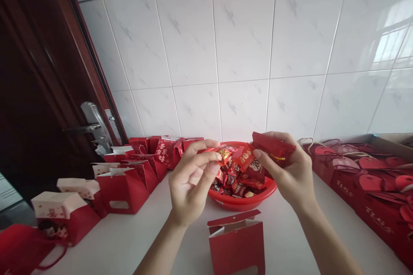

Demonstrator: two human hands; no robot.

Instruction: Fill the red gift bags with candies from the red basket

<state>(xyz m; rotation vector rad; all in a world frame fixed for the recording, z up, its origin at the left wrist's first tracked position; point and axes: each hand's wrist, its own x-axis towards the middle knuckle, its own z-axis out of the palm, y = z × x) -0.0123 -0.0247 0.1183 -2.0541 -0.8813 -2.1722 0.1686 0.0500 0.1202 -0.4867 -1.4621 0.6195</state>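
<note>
Over the near side of a red plastic basin (240, 203), my left hand (193, 180) pinches a small wrapped candy (225, 153) with gold and red on its wrapper. My right hand (290, 167) grips a larger red candy packet (272, 146) with a crimped end, thumb in front and fingers behind. Many wrapped sweets (237, 182) in red and dark wrappers fill the basin. Just in front of it stands a red paper gift box (237, 245) with its top open. Its inside is mostly hidden from this angle.
Several red gift boxes (121, 189), some with cream flaps, stand in rows on the left of the white table (142, 240). More red boxes with cord handles (364, 193) line the right side. Behind is a tiled wall (241, 51); a dark door (41, 51) is at left.
</note>
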